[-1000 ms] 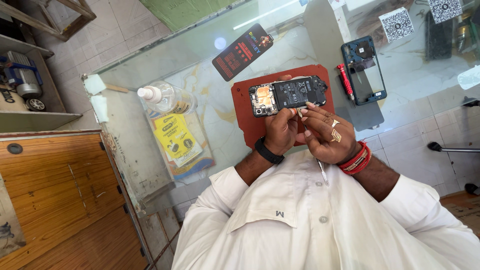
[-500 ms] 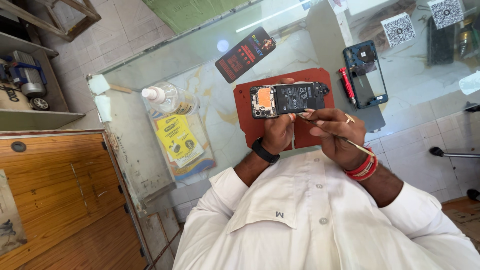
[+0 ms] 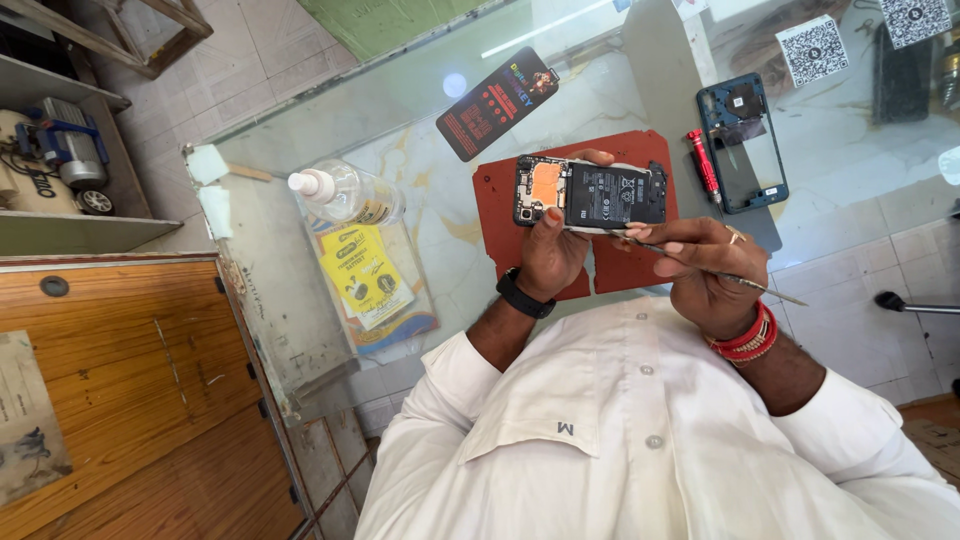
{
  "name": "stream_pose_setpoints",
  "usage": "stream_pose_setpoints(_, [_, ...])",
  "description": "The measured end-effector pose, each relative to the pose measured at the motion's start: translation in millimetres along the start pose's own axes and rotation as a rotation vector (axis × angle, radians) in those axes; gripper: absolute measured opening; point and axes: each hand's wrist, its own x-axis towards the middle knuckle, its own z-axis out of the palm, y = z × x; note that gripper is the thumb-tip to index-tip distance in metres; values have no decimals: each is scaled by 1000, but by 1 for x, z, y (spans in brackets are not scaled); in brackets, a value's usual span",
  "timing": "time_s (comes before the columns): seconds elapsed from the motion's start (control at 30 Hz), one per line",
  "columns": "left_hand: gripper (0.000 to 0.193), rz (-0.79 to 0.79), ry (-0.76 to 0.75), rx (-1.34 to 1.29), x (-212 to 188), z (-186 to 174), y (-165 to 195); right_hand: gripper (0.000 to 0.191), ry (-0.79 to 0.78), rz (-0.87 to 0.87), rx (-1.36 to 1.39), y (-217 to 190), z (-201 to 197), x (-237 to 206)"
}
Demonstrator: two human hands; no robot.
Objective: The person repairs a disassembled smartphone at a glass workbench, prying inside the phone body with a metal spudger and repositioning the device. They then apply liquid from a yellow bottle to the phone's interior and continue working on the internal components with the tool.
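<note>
The left hand point(image 3: 552, 255) held an opened phone point(image 3: 600, 195) up over a red mat point(image 3: 510, 215) on the glass table point(image 3: 400, 110). Its fingers were closed round the phone's lower edge, and one fingertip showed above the top edge. The phone faced up with its back off, showing a black battery and an orange patch beside it. The right hand point(image 3: 705, 270) was just to the right of the phone and a little nearer the body. Its fingers were pinched on a thin metal tool point(image 3: 752, 282). The tool's fine end pointed at the phone's lower right corner, close to it. Whether it touched could not be told. The other end stuck out past the wrist. By the look of it, the step in hand was fine work inside the open phone, with the tool brought up to its edge. The next move would call for a steady left-hand grip, so the phone did not tilt, and for light, exact placing of the tip, since the exposed parts looked delicate. Further right on the table lay a blue phone shell point(image 3: 745, 145), with a red screwdriver point(image 3: 703, 165) just beside it. A clear bottle point(image 3: 345, 195) lay on its side to the left, above a yellow leaflet point(image 3: 365, 275), and a black card point(image 3: 495, 103) lay beyond the mat.
</note>
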Motion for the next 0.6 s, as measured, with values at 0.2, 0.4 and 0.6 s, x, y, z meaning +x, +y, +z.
stream_pose_setpoints(0.2, [82, 117, 108, 74, 7, 10, -3, 19, -24, -84, -32, 0, 2, 2])
stream_pose_setpoints(0.4, [68, 76, 67, -48, 7, 8, -4, 22, -60, -126, -86, 1, 2, 2])
stream_pose_setpoints(0.6, [59, 110, 58, -79, 3, 0, -12, 28, -158, -221, -160, -1, -1, 5])
